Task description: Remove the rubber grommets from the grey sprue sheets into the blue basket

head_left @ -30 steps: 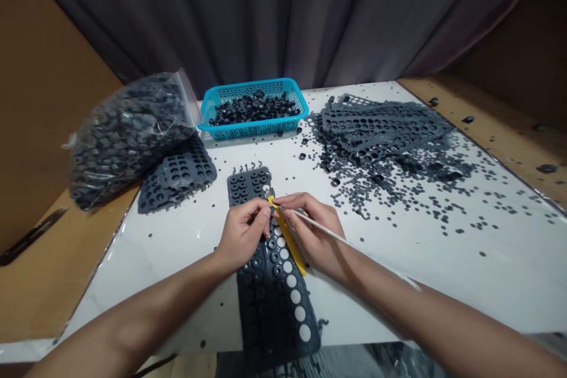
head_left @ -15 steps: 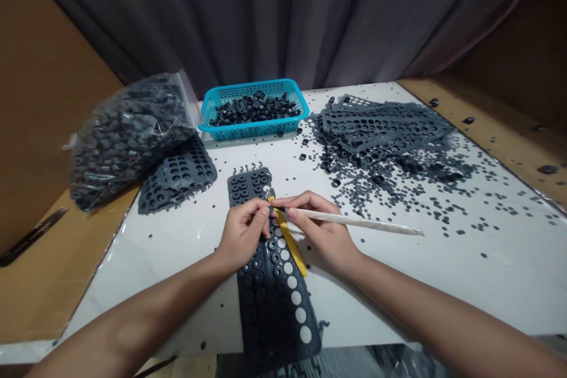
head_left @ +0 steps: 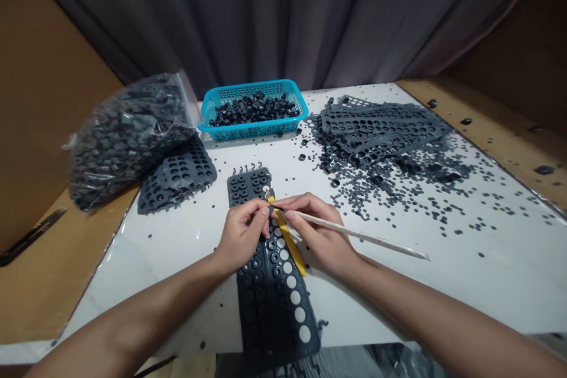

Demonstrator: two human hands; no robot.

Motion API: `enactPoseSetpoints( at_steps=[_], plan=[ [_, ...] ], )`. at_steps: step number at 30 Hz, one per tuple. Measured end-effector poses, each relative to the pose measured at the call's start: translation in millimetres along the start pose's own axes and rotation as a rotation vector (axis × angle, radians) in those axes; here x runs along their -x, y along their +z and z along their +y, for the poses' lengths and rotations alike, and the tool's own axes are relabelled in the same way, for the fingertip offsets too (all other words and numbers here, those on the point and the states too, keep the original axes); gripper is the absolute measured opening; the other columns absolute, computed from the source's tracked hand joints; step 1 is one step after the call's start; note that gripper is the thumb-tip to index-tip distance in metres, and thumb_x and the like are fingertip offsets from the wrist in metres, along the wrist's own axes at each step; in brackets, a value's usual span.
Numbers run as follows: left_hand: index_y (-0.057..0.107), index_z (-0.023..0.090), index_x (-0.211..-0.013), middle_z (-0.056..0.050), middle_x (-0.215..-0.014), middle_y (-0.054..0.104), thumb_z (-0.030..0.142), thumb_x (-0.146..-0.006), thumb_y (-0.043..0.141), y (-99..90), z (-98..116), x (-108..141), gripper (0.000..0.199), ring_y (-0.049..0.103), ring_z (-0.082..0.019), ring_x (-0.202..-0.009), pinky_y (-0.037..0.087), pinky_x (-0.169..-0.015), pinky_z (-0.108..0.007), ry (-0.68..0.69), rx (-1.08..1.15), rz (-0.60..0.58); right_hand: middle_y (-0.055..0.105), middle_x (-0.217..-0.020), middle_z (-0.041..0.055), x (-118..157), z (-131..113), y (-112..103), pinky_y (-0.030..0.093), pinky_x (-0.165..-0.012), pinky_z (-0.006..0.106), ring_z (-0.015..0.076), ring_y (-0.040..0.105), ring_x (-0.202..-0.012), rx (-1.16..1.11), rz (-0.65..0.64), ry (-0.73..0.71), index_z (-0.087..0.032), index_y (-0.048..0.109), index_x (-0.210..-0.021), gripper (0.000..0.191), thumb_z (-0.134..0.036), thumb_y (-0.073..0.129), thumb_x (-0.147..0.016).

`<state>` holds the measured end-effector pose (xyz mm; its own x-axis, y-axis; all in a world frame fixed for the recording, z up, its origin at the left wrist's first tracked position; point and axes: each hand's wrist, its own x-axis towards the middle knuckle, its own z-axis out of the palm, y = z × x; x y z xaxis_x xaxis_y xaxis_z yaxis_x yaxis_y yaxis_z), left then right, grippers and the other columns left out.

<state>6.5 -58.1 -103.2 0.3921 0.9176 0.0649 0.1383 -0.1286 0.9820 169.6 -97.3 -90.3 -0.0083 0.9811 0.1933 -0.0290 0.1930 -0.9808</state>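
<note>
My left hand (head_left: 245, 229) pinches a small black rubber part (head_left: 271, 209) between thumb and fingers. In my right hand (head_left: 321, 230) is a thin stick with a whitish handle (head_left: 376, 240), its dark tip pointing at that part. Beneath both hands lies a black rubber sheet (head_left: 279, 313) with rows of round ring-shaped parts and a row of open holes down its right side. A yellow-handled tool (head_left: 292, 248) rests on the sheet, partly hidden under my hands.
Behind the sheet stands a blue basket (head_left: 252, 130) of black parts. A plastic bag (head_left: 128, 136) filled with similar parts leans at left, over perforated sheets (head_left: 186, 168). Stacked punched sheets (head_left: 385, 121) and scattered small black discs (head_left: 416, 189) cover the right side.
The stick's whitish far end has swung down toward me, and my right fingers have shifted slightly. My left hand stays in place with its pinch.
</note>
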Motion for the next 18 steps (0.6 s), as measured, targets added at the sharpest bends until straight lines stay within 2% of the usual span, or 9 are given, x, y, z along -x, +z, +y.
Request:
enactPoseSetpoints(
  at_steps=[6,14,18],
  plan=[
    [0.055,0.016,-0.071,0.005,-0.049,0.049,0.037,-0.089,0.045,0.5,-0.1,0.1,0.029,0.049,-0.010,-0.048,0.040,-0.053,-0.023,0.001,-0.004,0.002,0.069,-0.100,0.0070,0.8,-0.4,1.5,0.051,-0.084,0.038,0.0187,0.064,-0.095,0.083,0.005,-0.054,-0.020,0.059,-0.086,0.006,-0.023,0.054,-0.085],
    [0.055,0.016,-0.072,0.004,-0.049,0.050,0.035,-0.089,0.045,0.3,-0.1,-0.5,0.028,0.048,-0.010,-0.048,0.039,-0.053,-0.022,0.010,-0.020,-0.003,0.067,-0.098,0.0070,0.5,-0.4,1.1,0.049,-0.082,0.037,0.0182,0.062,-0.095,0.313,-0.018,-0.252,-0.022,0.057,-0.087,0.010,-0.016,0.049,-0.086],
    [0.057,0.016,-0.073,0.004,-0.049,0.050,0.037,-0.089,0.045,0.1,0.3,-0.6,0.029,0.048,-0.010,-0.048,0.039,-0.053,-0.023,0.018,-0.030,0.004,0.067,-0.098,0.0072,0.3,1.8,0.8,0.049,-0.080,0.037,0.0190,0.062,-0.094,0.359,-0.033,-0.261,-0.022,0.058,-0.089,0.012,-0.017,0.048,-0.086]
  ],
)
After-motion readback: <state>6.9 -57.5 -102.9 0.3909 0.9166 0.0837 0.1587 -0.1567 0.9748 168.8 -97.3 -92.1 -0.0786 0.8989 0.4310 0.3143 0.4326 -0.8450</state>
